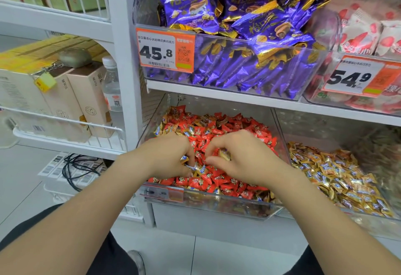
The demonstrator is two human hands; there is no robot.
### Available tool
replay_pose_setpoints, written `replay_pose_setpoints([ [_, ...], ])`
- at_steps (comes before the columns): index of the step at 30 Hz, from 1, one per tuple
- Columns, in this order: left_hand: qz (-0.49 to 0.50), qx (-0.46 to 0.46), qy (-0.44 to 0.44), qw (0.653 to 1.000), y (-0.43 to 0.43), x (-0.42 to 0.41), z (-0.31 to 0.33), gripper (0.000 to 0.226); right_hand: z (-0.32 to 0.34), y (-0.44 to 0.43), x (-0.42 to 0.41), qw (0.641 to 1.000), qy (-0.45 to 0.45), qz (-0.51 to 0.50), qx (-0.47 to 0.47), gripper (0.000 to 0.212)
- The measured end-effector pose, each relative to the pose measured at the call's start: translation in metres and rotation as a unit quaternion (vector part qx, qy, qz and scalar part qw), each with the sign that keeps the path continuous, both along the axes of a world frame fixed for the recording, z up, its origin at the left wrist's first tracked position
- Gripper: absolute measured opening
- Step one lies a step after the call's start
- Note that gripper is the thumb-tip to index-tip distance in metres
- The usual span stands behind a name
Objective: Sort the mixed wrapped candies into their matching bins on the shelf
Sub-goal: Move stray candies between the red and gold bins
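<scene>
Near the front edge of the clear plastic bin (217, 203) of red wrapped candies (217, 131), my right hand (240, 163) pinches a gold-wrapped candy (224, 155); my left hand (169, 157) grips more. Their matching gold pile (338, 177) lies rightward, nearer my right.

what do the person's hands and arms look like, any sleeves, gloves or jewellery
Both the left hand and right hand are bare: no gloves, rings or watch show. The forearms are uncovered up to the frame's edge, so no sleeve is visible. Below them is dark clothing.
</scene>
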State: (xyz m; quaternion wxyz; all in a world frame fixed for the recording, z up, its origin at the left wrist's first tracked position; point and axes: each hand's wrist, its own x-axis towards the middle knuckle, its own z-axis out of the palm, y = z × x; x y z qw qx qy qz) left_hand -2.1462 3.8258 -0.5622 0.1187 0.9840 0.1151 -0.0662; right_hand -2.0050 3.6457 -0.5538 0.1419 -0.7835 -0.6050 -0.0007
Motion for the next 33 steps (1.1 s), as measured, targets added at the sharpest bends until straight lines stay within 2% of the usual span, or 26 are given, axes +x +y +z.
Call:
replay_pose_setpoints([
  [3, 0.03, -0.004, -0.03, 0.999, -0.002, 0.0, 0.003, 0.015, -0.008, 0.0, -0.012, 0.997, -0.028, 0.03, -0.059, 0.021],
  [8, 0.107, -0.045, -0.084, 0.99, -0.008, -0.003, 0.011, 0.04, -0.019, 0.012, -0.02, 0.99, -0.093, -0.001, -0.109, 0.022],
  [12, 0.136, -0.045, -0.108, 0.984, -0.007, -0.003, 0.012, 0.047, -0.022, 0.016, -0.019, 0.988, -0.12, -0.007, -0.092, 0.03],
  [15, 0.135, -0.044, -0.114, 0.983, -0.006, -0.005, 0.011, 0.055, -0.017, 0.019, -0.017, 0.982, -0.136, 0.022, -0.131, 0.033],
  [18, 0.147, -0.093, -0.121, 0.977, -0.007, -0.006, 0.013, 0.054, -0.013, 0.022, -0.018, 0.975, -0.154, 0.04, -0.154, 0.036],
  [20, 0.153, -0.068, -0.149, 0.975, -0.005, -0.004, 0.013, 0.057, -0.013, 0.025, -0.019, 0.973, -0.159, 0.041, -0.162, 0.044],
  [22, 0.159, -0.057, -0.159, 0.973, -0.004, -0.003, 0.011, 0.056, -0.013, 0.028, -0.02, 0.972, -0.155, 0.044, -0.169, 0.046],
  [25, 0.171, -0.075, -0.17, 0.968, -0.004, -0.004, 0.013, 0.047, -0.017, 0.032, -0.02, 0.978, -0.145, 0.045, -0.14, 0.034],
  [31, 0.193, -0.102, -0.202, 0.955, -0.006, -0.002, 0.015, 0.044, -0.005, 0.019, -0.003, 0.998, -0.034, -0.016, -0.041, 0.019],
  [33, 0.169, -0.102, -0.181, 0.964, -0.007, -0.003, 0.016, 0.032, -0.003, 0.013, 0.0, 0.999, -0.005, -0.037, -0.025, 0.021],
])
